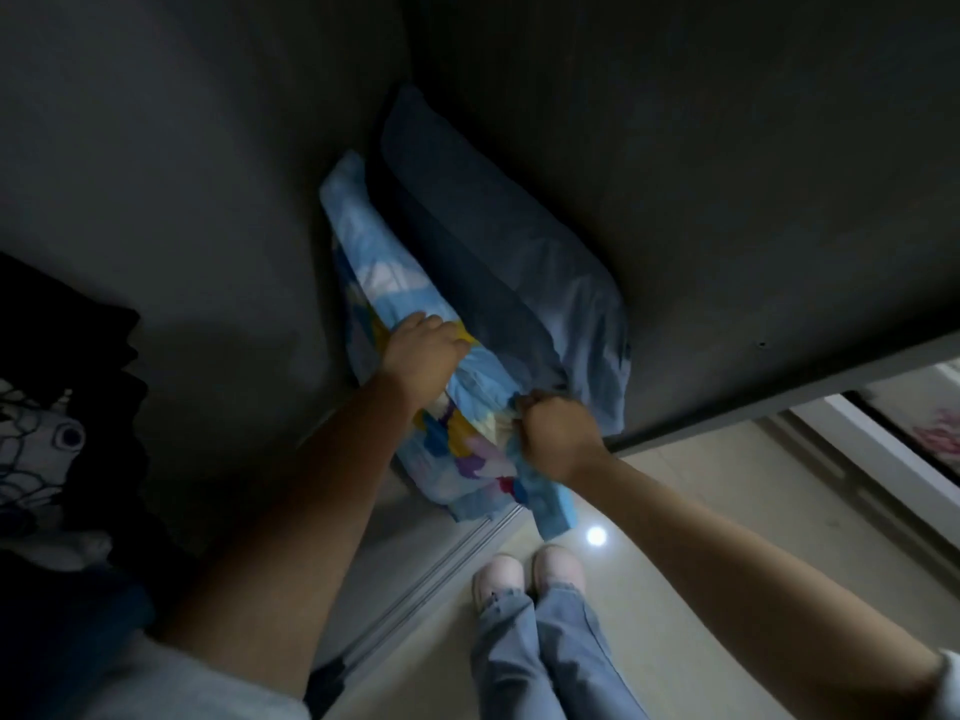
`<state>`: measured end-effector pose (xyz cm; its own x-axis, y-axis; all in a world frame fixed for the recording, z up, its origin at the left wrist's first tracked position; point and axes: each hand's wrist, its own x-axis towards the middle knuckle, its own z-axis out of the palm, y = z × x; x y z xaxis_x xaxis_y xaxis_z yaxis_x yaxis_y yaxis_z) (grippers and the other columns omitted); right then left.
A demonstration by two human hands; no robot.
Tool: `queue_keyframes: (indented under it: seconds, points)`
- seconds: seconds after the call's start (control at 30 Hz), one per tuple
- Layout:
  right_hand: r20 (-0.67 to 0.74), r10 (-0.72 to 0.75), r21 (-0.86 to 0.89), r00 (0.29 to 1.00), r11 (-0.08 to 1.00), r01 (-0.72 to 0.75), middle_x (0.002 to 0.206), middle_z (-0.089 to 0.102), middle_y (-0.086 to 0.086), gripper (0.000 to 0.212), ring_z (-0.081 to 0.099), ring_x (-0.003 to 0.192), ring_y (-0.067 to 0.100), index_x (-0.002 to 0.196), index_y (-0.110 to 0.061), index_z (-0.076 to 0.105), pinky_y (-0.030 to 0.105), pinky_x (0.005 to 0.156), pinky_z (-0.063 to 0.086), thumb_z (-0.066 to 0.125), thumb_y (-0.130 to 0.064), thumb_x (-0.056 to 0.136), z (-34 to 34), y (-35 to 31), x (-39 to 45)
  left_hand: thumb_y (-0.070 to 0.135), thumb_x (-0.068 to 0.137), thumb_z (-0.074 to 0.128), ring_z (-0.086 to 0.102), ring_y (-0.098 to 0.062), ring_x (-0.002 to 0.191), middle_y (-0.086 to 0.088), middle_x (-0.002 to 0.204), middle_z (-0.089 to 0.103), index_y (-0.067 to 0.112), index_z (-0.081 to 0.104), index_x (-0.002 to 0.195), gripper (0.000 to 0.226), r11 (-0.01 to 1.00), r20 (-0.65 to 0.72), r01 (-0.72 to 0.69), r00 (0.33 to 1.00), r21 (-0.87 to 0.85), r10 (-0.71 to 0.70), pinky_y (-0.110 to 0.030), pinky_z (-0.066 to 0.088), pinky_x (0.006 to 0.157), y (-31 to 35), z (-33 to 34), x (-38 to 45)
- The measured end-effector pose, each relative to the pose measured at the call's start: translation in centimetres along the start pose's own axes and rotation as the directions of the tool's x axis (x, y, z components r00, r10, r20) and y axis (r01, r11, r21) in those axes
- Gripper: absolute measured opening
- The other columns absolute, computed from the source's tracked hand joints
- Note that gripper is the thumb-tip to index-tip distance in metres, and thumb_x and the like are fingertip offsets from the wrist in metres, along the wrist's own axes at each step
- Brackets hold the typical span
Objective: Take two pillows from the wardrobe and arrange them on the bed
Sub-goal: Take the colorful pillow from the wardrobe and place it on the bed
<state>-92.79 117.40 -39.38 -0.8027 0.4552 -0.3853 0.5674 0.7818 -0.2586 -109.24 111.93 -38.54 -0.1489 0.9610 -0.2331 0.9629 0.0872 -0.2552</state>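
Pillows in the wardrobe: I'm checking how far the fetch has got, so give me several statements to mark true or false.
1. Both hands grip the patterned pillow. True: the left hand is on its side, the right hand bunches its near end.
2. The plain blue pillow lies on the floor. False: it leans inside the wardrobe.
3. The two pillows touch. True.
4. The person is barefoot. False: light shoes show.

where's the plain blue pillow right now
In the head view the plain blue pillow stands on edge inside the dark wardrobe, against its right wall, just right of the patterned pillow that both hands grip.
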Motion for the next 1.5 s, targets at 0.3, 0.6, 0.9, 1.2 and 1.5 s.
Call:
queue_keyframes:
  seconds: [0.3, 0.6, 0.9, 1.2, 1.5]
  points:
    - [-0.051, 0.051, 0.234, 0.997, 0.972, -0.038, 0.114, 0.062, 0.022, 0.031, 0.060, 0.103, 0.038, 0.111, 0.000, 0.058, 0.038, 0.084, 0.048, 0.053, -0.018, 0.087, 2.6, 0.6, -10.5, 0.021, 0.038, 0.074, 0.061, -0.018, 0.037, -0.002, 0.040, 0.061, 0.011, 0.065, 0.039, 0.014, 0.993, -0.071, -0.119, 0.990, -0.014, 0.118, -0.013, 0.052, 0.049, 7.3, -4.2, -9.8]
    - [-0.310, 0.120, 0.204, 0.943, 0.977, -0.057, 0.109, 0.067, 0.021, 0.024, 0.061, 0.101, 0.036, 0.107, 0.000, 0.064, 0.036, 0.080, 0.046, 0.054, -0.006, 0.087, -0.7, 4.2, -27.9, 0.007, 0.067, 0.074, 0.068, -0.028, 0.079, -0.017, 0.082, 0.070, 0.001, 0.070, 0.079, 0.014, 0.961, -0.121, -0.164, 0.983, -0.221, 0.140, -0.032, 0.049, 0.071, 18.6, -11.7, -17.9]
    - [-0.572, 0.391, 0.063, 0.721, 0.897, -0.437, 0.114, 0.061, 0.010, 0.027, 0.051, 0.113, 0.028, 0.113, -0.008, 0.061, 0.036, 0.089, 0.039, 0.051, -0.009, 0.087, -7.2, 16.0, -41.0, 0.020, 0.090, 0.055, 0.059, -0.032, 0.101, -0.015, 0.106, 0.064, 0.003, 0.065, 0.096, 0.021, 0.865, -0.310, -0.322, 0.928, -0.384, 0.207, -0.035, 0.046, 0.080, 33.6, -21.8, -11.6]
    - [-0.696, 0.441, 0.050, 0.566, 0.817, -0.575, 0.107, 0.063, 0.008, 0.020, 0.053, 0.109, 0.026, 0.102, -0.009, 0.064, 0.035, 0.094, 0.026, 0.049, -0.009, 0.089, -15.2, 35.4, -46.8, 0.022, 0.093, 0.052, 0.059, -0.033, 0.095, -0.017, 0.101, 0.065, 0.001, 0.065, 0.093, 0.024, 0.804, -0.425, -0.463, 0.856, -0.373, 0.296, -0.035, 0.045, 0.068, 46.6, -34.3, 2.8]
    - [-0.876, 0.301, 0.013, 0.377, 0.797, -0.604, 0.102, 0.066, 0.013, 0.015, 0.053, 0.105, 0.030, 0.091, -0.005, 0.067, 0.042, 0.095, 0.029, 0.055, -0.005, 0.082, -30.7, 48.9, -37.6, 0.022, 0.093, 0.052, 0.059, -0.040, 0.099, -0.022, 0.106, 0.064, 0.001, 0.065, 0.097, 0.025, 0.872, -0.550, -0.333, 0.830, -0.360, 0.090, -0.040, 0.048, 0.074, 45.7, -46.4, 21.6]
